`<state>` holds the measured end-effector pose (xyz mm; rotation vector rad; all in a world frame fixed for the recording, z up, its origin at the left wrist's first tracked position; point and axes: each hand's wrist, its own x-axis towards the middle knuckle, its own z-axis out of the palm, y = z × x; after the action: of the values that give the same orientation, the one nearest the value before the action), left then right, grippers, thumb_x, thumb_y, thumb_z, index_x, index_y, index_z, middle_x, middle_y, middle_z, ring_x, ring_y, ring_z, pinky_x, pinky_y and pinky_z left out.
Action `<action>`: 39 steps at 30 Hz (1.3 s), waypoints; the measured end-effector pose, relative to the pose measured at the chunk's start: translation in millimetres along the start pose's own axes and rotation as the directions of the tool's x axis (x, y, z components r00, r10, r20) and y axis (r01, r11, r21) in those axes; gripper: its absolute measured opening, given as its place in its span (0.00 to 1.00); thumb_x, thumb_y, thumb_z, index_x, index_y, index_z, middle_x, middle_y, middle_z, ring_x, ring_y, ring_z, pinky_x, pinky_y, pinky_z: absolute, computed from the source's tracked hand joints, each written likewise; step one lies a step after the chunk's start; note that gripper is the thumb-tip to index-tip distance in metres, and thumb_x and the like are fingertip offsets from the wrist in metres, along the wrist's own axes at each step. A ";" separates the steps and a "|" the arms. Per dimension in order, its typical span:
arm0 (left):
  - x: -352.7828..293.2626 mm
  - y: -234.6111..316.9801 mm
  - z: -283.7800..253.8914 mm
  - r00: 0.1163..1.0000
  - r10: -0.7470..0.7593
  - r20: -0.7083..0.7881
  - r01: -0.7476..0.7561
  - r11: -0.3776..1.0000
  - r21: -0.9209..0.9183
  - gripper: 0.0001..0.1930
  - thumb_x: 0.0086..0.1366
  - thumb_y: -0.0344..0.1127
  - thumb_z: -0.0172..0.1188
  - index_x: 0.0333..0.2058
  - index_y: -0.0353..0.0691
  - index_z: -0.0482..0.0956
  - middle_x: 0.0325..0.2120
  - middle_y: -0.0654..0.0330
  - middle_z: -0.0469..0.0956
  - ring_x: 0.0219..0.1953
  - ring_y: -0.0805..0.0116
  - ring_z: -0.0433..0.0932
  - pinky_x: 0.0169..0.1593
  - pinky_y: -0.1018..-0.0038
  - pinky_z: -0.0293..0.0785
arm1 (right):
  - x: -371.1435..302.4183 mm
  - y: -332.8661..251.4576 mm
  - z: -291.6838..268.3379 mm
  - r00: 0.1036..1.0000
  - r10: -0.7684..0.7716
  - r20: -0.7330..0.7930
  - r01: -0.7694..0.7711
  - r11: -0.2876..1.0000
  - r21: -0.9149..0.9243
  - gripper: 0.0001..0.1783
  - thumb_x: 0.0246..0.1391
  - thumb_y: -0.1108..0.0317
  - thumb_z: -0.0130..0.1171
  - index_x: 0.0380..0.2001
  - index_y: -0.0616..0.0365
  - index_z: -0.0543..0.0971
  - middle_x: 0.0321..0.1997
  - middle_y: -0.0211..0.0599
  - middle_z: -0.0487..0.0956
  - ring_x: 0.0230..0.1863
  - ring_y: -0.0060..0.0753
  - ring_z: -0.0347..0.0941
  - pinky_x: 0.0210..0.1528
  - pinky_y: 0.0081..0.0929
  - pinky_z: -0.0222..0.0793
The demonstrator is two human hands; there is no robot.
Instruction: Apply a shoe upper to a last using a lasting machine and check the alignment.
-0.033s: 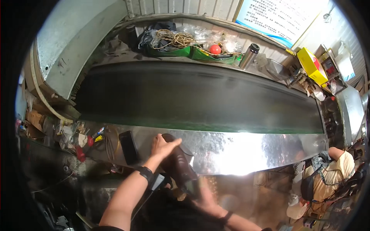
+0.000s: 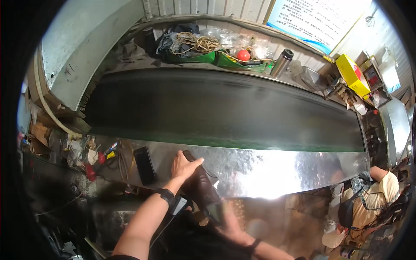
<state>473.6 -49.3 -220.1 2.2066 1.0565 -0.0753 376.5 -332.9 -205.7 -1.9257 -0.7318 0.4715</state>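
My left hand [image 2: 183, 168] is closed round the upper end of a dark brown, glossy leather shoe [image 2: 203, 188]. The shoe slants over the near edge of the metal ledge [image 2: 225, 167], its lower end toward my body. Beside that lower end is my right hand [image 2: 234, 223], smeared by motion, so its fingers and anything in them cannot be made out. A greenish-grey patch [image 2: 214, 211] shows between the shoe and the right hand, too blurred to name. To the left of my left hand, a black phone [image 2: 144, 166] lies on the ledge.
A wide dark conveyor belt [image 2: 225, 108] runs beyond the ledge. Behind it stand green bins [image 2: 195, 58] with cords and plastic, a red ball [image 2: 243, 55], a steel flask [image 2: 282, 63] and a yellow box [image 2: 352, 74]. Small clutter [image 2: 93, 157] lies left. Another person [image 2: 375, 195] is at right.
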 end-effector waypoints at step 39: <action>-532.5 -358.5 -359.1 0.376 -0.704 -0.603 -0.631 0.282 -0.723 0.19 0.77 0.47 0.52 0.42 0.35 0.81 0.37 0.61 0.82 0.37 0.73 0.79 0.42 0.74 0.77 | -95.4 -359.2 331.1 0.444 -0.127 0.887 -0.446 0.827 0.342 0.32 0.67 0.62 0.63 0.63 0.77 0.68 0.45 0.41 0.84 0.41 0.22 0.77 0.43 0.22 0.76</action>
<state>-217.9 -32.5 30.1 0.7009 1.1418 1.6827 2.2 -57.0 -28.1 -1.0699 -0.9060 1.7371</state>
